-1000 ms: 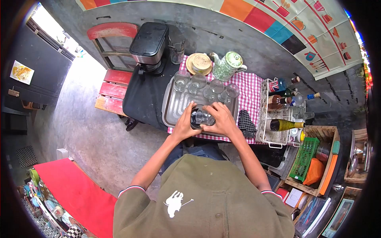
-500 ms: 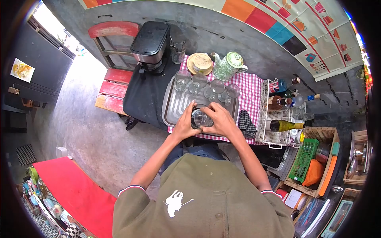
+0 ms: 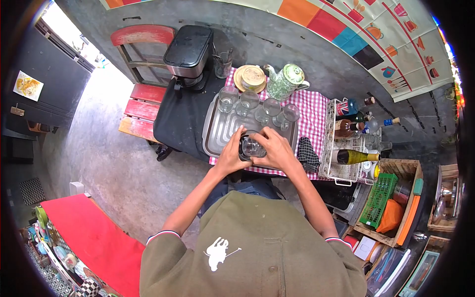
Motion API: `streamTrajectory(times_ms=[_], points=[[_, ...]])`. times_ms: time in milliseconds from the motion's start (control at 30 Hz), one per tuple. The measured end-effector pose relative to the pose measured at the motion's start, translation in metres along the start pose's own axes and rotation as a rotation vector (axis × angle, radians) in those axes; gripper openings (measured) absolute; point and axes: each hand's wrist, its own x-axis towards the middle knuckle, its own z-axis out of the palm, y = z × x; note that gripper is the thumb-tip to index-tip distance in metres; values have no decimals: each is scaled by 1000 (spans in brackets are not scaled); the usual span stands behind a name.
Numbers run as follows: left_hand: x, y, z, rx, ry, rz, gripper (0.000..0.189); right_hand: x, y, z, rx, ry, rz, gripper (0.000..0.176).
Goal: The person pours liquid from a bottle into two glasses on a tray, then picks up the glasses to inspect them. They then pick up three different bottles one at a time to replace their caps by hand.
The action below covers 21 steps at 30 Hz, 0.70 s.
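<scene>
Between my two hands is a clear glass (image 3: 252, 147), held upright near the front edge of a metal tray (image 3: 212, 129). My left hand (image 3: 231, 154) wraps its left side and my right hand (image 3: 273, 149) its right side, with fingertips near the rim. The lower part of the glass is partly hidden by my fingers. Behind it, several stemmed glasses stand along the back of the tray, among them one at the left (image 3: 228, 100) and one at the right (image 3: 290, 114). A dark checked cloth (image 3: 308, 155) lies right of the tray.
A green patterned teapot (image 3: 286, 82) and a cup on a saucer (image 3: 252, 78) stand behind the tray. At the left is a black coffee maker (image 3: 187, 53). A white rack (image 3: 327, 143) with bottles stands right, beside a wooden crate (image 3: 416, 174). A red chair (image 3: 143, 94) is at the back left.
</scene>
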Motion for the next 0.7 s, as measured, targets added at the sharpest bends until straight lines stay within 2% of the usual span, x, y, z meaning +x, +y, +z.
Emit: streamTrajectory(times_ms=[133,233,700], points=[[0,-1,0,2,0,6,118,0,-1,-2,60,-50,39,64],[0,-2,0,2,-4,7,119,-1,3,3,73,7,-4,65],[-2,-4,1,-5,-14,2,117,-2,3,2,107,23,34,66]])
